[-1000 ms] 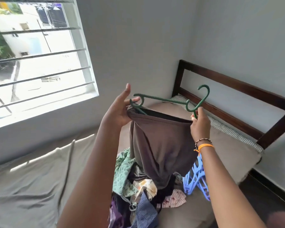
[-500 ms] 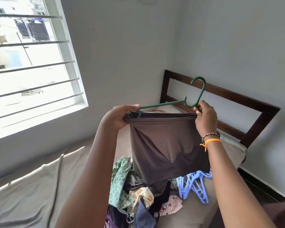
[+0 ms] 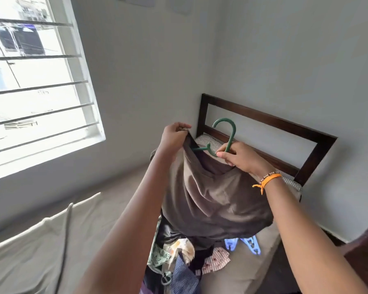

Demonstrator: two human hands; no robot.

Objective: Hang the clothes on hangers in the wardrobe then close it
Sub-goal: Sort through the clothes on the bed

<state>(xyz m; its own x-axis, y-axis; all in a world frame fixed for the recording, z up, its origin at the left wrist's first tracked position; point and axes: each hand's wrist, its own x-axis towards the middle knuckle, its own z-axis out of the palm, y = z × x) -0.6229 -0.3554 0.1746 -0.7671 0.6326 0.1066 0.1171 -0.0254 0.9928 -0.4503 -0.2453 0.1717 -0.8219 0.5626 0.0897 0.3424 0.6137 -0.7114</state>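
I see the left hand (image 3: 174, 137) and right hand (image 3: 240, 159) raised over the bed (image 3: 240, 272), a brown fabric garment (image 3: 212, 200) hanging between them with a green plastic hanger (image 3: 226, 136) inside its top. Below it a pile of mixed clothes (image 3: 179, 262) lies on the bed, light-blue plastic hangers (image 3: 246, 244) just right of the pile. The dark wooden headboard (image 3: 270, 122) stands behind; the barred window (image 3: 34, 85) is far left.

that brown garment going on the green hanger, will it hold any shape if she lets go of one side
Probably not: the brown garment sags in folds below both hands, so it looks floppy. Likely light, since the left hand lifts its edge by a pinch. It may slide off the smooth green hanger.
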